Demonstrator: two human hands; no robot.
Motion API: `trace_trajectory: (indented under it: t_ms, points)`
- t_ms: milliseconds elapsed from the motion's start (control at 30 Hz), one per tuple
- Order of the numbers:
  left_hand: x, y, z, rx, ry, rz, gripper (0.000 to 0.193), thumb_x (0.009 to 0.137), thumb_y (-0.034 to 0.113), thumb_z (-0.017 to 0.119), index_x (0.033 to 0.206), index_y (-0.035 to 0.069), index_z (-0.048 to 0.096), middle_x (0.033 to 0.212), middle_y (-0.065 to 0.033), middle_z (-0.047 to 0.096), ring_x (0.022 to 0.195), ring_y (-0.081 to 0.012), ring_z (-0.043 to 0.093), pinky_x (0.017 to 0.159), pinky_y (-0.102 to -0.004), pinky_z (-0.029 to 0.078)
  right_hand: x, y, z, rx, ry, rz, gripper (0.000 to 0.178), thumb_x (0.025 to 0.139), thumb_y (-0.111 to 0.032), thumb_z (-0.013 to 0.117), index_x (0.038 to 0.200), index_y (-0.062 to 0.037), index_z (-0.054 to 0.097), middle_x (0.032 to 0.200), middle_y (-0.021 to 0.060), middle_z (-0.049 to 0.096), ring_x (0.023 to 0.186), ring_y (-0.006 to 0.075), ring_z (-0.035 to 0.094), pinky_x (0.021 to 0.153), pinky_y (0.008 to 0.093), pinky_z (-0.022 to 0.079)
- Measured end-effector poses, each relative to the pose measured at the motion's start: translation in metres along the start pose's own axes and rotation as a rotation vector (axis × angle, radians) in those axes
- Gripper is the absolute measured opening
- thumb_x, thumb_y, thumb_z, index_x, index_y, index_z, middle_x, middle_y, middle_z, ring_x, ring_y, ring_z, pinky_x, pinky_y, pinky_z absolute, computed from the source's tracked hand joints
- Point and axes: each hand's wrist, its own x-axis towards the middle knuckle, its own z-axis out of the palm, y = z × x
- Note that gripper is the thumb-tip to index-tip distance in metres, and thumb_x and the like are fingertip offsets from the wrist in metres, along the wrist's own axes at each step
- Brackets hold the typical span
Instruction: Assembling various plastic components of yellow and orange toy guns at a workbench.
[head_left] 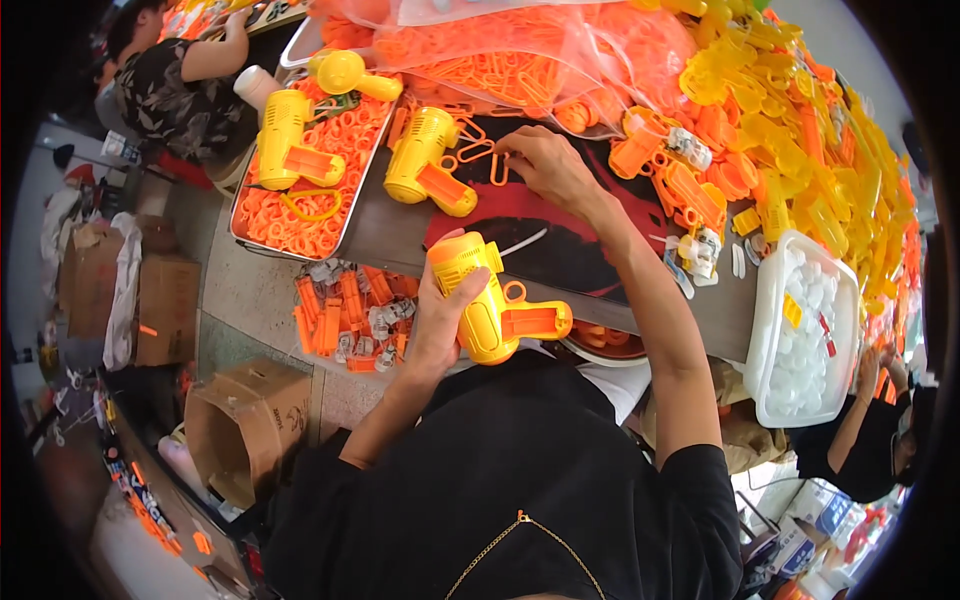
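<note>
My left hand (440, 315) is wrapped round a yellow toy bubble gun (480, 335), with an orange panel in its handle and a small orange ring by its body. It is held over the near edge of the table. My right hand (550, 165) reaches out over the table, its fingertips pinched on a long orange plastic loop (499, 170). A few similar orange loops (474, 149) lie just left of those fingers. Further left, a second yellow toy gun (422, 150) lies on the table. A thin white stick (524, 241) lies beyond the gun in my left hand.
A metal tray (345, 225) at left holds small orange rings, with yellow guns on top. Clear bags of orange loops (520, 70) fill the back. Yellow parts (810, 170) pile up at right near a white tub (765, 375) of translucent pieces. Other people (180, 85) work nearby.
</note>
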Motion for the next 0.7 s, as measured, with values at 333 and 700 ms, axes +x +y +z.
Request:
trace_trajectory:
  t_ms: [333, 700]
  points:
    - [-0.002, 0.008, -0.017, -0.038, 0.080, 0.044, 0.064, 0.089, 0.008, 0.073, 0.143, 0.005, 0.041, 0.117, -0.0074, 0.059, 0.102, -0.0153, 0.061, 0.090, -0.0316, 0.053, 0.030, 0.014, 0.036, -0.201, -0.079, 0.001, 0.032, 0.091, -0.014, 0.063, 0.121, -0.0031, 0.065, 0.122, 0.0170, 0.064, 0.119, 0.0348, 0.057, 0.100, 0.0419, 0.047]
    - [0.005, 0.006, -0.008, -0.016, -0.030, 0.045, 0.064, 0.088, 0.008, 0.073, 0.143, 0.006, 0.042, 0.117, -0.0073, 0.060, 0.100, -0.0154, 0.063, 0.088, -0.0319, 0.054, 0.029, 0.020, 0.017, -0.028, 0.022, 0.111, 0.040, 0.084, -0.007, 0.069, 0.122, 0.0017, 0.063, 0.124, 0.0209, 0.064, 0.118, 0.0387, 0.059, 0.101, 0.0434, 0.047]
